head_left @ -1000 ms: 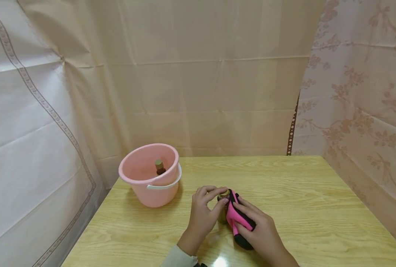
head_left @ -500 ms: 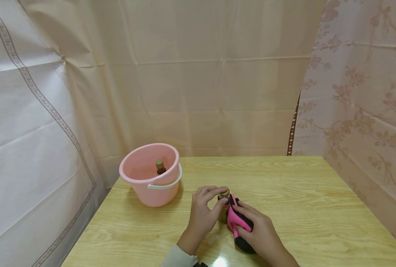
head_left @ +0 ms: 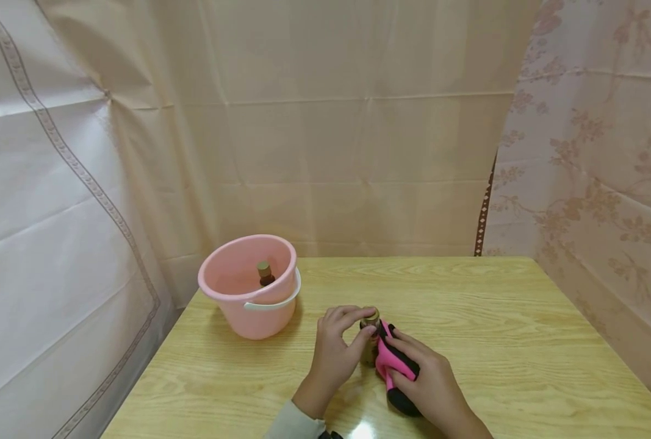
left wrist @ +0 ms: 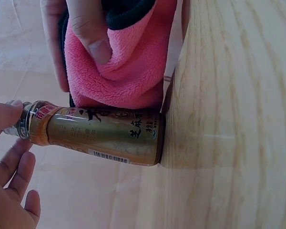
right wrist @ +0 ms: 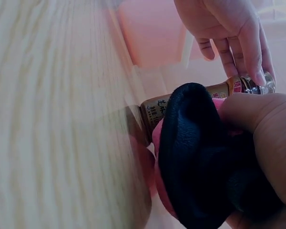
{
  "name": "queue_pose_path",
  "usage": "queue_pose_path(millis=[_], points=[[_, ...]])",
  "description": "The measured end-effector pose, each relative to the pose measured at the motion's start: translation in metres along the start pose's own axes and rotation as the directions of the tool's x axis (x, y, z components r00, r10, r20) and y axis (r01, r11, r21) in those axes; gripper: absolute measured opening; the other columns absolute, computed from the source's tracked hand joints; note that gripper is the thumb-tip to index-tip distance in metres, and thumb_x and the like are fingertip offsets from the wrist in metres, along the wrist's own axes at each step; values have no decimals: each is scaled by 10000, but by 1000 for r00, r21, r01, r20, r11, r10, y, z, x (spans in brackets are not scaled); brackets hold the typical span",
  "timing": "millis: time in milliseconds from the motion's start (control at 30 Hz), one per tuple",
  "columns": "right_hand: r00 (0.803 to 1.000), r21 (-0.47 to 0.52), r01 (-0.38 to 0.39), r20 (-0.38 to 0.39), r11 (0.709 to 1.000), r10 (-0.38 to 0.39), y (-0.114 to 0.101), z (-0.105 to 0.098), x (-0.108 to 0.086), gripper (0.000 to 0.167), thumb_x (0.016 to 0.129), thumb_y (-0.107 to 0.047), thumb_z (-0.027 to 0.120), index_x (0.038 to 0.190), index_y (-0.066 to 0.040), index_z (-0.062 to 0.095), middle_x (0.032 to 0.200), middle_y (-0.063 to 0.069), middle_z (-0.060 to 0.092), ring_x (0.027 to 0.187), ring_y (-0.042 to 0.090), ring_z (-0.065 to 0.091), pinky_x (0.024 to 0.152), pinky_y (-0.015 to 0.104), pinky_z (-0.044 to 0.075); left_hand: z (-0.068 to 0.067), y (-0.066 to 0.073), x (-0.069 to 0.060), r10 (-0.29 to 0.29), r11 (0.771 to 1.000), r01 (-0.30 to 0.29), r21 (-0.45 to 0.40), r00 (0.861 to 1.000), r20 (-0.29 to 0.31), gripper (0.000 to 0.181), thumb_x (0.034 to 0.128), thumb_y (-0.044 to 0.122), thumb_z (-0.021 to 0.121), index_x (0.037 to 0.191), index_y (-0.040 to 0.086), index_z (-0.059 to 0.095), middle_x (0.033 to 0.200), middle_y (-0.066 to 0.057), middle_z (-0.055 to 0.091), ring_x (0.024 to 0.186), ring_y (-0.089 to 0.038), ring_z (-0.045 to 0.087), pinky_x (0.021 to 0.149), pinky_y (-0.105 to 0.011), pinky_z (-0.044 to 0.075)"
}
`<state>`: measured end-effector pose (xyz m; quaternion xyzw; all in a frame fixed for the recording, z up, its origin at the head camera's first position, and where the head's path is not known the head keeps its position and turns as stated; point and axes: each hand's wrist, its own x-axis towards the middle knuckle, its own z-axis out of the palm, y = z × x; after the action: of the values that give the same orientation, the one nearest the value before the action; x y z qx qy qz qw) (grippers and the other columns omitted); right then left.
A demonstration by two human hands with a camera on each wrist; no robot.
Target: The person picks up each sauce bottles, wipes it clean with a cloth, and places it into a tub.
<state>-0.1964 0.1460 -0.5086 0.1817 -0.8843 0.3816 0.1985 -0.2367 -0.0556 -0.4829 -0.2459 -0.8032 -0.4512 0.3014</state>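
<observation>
A small glass bottle of sesame oil [left wrist: 102, 131] with a gold cap and a gold-brown printed label stands upright on the table. My left hand [head_left: 333, 344] pinches it by the cap and neck between thumb and index finger, the other fingers loose. A pink and black plush cloth [head_left: 391, 360], folded, is in my right hand [head_left: 435, 378], gripped between thumb and fingers. Its pink side [left wrist: 119, 71] lies against the bottle's side in the left wrist view. In the right wrist view the black side [right wrist: 195, 157] hides much of the bottle.
At the left of the wood-grain table [head_left: 495, 317] stands a pink bucket [head_left: 256, 320] with a white handle [head_left: 273, 305]. Inside it, a gold-capped dark bottle [head_left: 265, 271] shows its top. Hanging fabric sheets [head_left: 347, 140] surround the table's back and sides.
My right hand has moved the cloth slightly down the bottle's side, leaving more of the neck exposed. My left hand keeps its pinch at the top. The bucket stays in place.
</observation>
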Motion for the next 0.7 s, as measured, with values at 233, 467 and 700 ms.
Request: queue_pose_path(millis=[233, 467, 700], points=[[998, -2, 36, -53, 999, -36, 0, 0, 0, 590, 775, -107, 916, 1319, -227, 721, 1442, 4, 640, 1257, 251, 658, 897, 400, 594, 0, 0, -1, 8, 1000, -8, 4, 1000, -7, 259, 946, 262, 767, 1204, 287, 770, 1168, 107, 711, 1121, -129, 619, 898, -413, 391], [988, 54, 94, -131, 994, -86, -2, -2, 0, 610, 777, -41, 896, 1328, -233, 716, 1421, 18, 656, 1242, 265, 670, 936, 61, 448, 0, 1, 0, 9, 1000, -9, 4, 1000, 5, 268, 951, 249, 764, 1216, 282, 765, 1183, 107, 715, 1142, -131, 615, 908, -416, 376], [972, 107, 139, -206, 984, -115, 0, -2, 0, 587, 808, -48, 878, 1347, -202, 705, 1437, 56, 642, 1252, 283, 662, 965, 93, 454, 0, 0, 0, 15, 1000, -15, 17, 1000, 3, 257, 953, 251, 762, 1208, 285, 767, 1195, 104, 721, 1133, -131, 617, 910, -424, 382]])
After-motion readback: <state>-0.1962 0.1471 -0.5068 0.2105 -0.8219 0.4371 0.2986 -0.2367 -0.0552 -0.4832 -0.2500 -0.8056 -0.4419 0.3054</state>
